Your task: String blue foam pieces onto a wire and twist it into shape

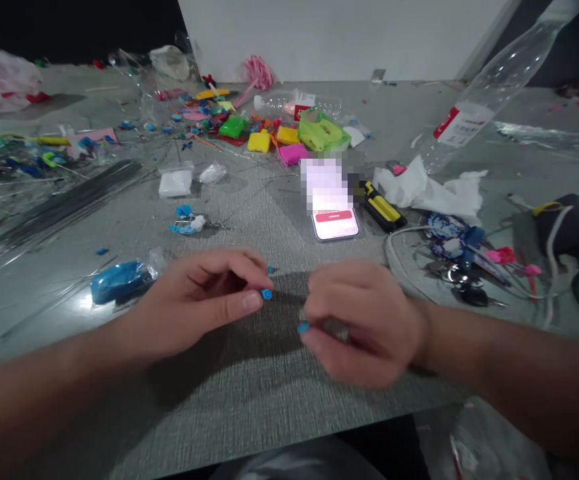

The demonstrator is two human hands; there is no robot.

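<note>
My left hand point(204, 297) rests on the grey table point(249, 393) with its fingers pinched on a small blue piece point(267, 293) at the thumb tip. My right hand point(362, 320) is closed just to the right, with another small blue piece point(302, 327) at its fingertips; its fingers are slightly blurred. A blue wrapped block point(115, 280) lies left of my left hand. Small blue and white bits point(188, 223) sit further back on the table.
A phone point(334, 217) lies behind my hands, with a yellow-black tool point(382, 208) and crumpled tissue point(429, 190) beside it. Coloured clay blocks point(289, 137), thin wires point(54, 207), a tilted clear bottle point(494, 87), keys and cables point(459, 257) crowd the far and right side.
</note>
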